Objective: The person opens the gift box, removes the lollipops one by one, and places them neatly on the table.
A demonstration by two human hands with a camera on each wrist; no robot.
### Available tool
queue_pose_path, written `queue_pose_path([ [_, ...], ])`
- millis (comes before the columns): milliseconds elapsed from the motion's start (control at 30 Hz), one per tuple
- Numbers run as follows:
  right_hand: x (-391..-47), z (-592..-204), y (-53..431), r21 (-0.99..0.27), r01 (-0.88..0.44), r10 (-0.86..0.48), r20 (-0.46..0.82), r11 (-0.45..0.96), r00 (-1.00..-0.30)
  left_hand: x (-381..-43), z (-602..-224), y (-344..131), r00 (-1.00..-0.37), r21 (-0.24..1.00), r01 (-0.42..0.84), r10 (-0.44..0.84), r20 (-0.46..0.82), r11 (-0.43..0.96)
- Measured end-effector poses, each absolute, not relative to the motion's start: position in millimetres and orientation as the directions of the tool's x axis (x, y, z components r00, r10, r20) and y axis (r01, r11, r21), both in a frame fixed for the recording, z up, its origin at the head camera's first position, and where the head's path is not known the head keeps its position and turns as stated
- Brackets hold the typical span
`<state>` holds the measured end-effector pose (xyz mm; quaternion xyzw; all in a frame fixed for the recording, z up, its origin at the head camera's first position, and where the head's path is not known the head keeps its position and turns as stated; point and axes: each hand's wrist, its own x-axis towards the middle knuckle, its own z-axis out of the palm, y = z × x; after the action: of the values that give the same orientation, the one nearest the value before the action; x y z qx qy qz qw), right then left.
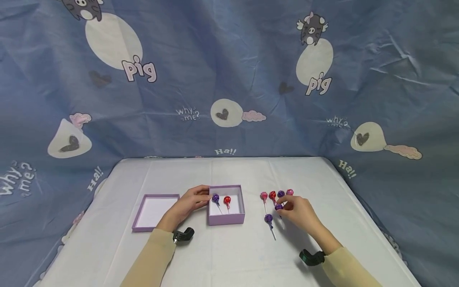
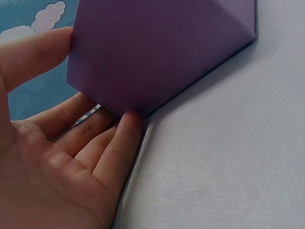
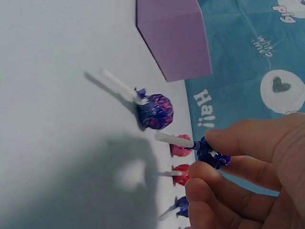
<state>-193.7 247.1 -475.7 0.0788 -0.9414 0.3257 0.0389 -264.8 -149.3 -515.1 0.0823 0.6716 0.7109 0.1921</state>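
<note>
A purple box point(image 1: 226, 219) with a white inside stands mid-table. It holds a purple-wrapped lollipop point(image 1: 215, 198) and a red one point(image 1: 227, 200). At its left side my left hand point(image 1: 193, 201) rests with extended fingers; in the left wrist view the thumb and fingertips touch the purple wall point(image 2: 138, 52). My right hand point(image 1: 297, 211) pinches a purple lollipop point(image 3: 212, 156) by its wrapped head, stick pointing away from the palm. Nearby on the table another purple lollipop point(image 1: 268, 218) lies. Behind are a pink point(image 1: 263, 195), a red point(image 1: 272, 195), a purple point(image 1: 281, 193) and another pink lollipop point(image 1: 290, 192).
The purple-edged white lid point(image 1: 155, 212) lies left of the box, beside my left forearm. A white cloth point(image 1: 229, 259) covers the table. Behind the table hangs a blue printed curtain point(image 1: 193, 135).
</note>
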Motion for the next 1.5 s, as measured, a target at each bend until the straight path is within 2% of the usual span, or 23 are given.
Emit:
queue_pose_path([
  [633, -187, -484, 249, -0.588, -0.209, -0.216, 0.060, 0.782, -0.975, -264, -513, -159, -0.920, 0.988, -0.152, 0.370, -0.132, -0.025],
  [867, -184, -490, 249, -0.578, -0.170, -0.196, 0.019, 0.798, -0.981, -261, -517, -157, -0.917, 0.985, -0.172, 0.367, -0.154, -0.016],
  [1500, -182, -492, 249, -0.569, -0.115, -0.131, 0.013, 0.814, -0.991, -266, -518, -149, -0.914, 0.985, -0.171, 0.376, -0.150, -0.025],
])
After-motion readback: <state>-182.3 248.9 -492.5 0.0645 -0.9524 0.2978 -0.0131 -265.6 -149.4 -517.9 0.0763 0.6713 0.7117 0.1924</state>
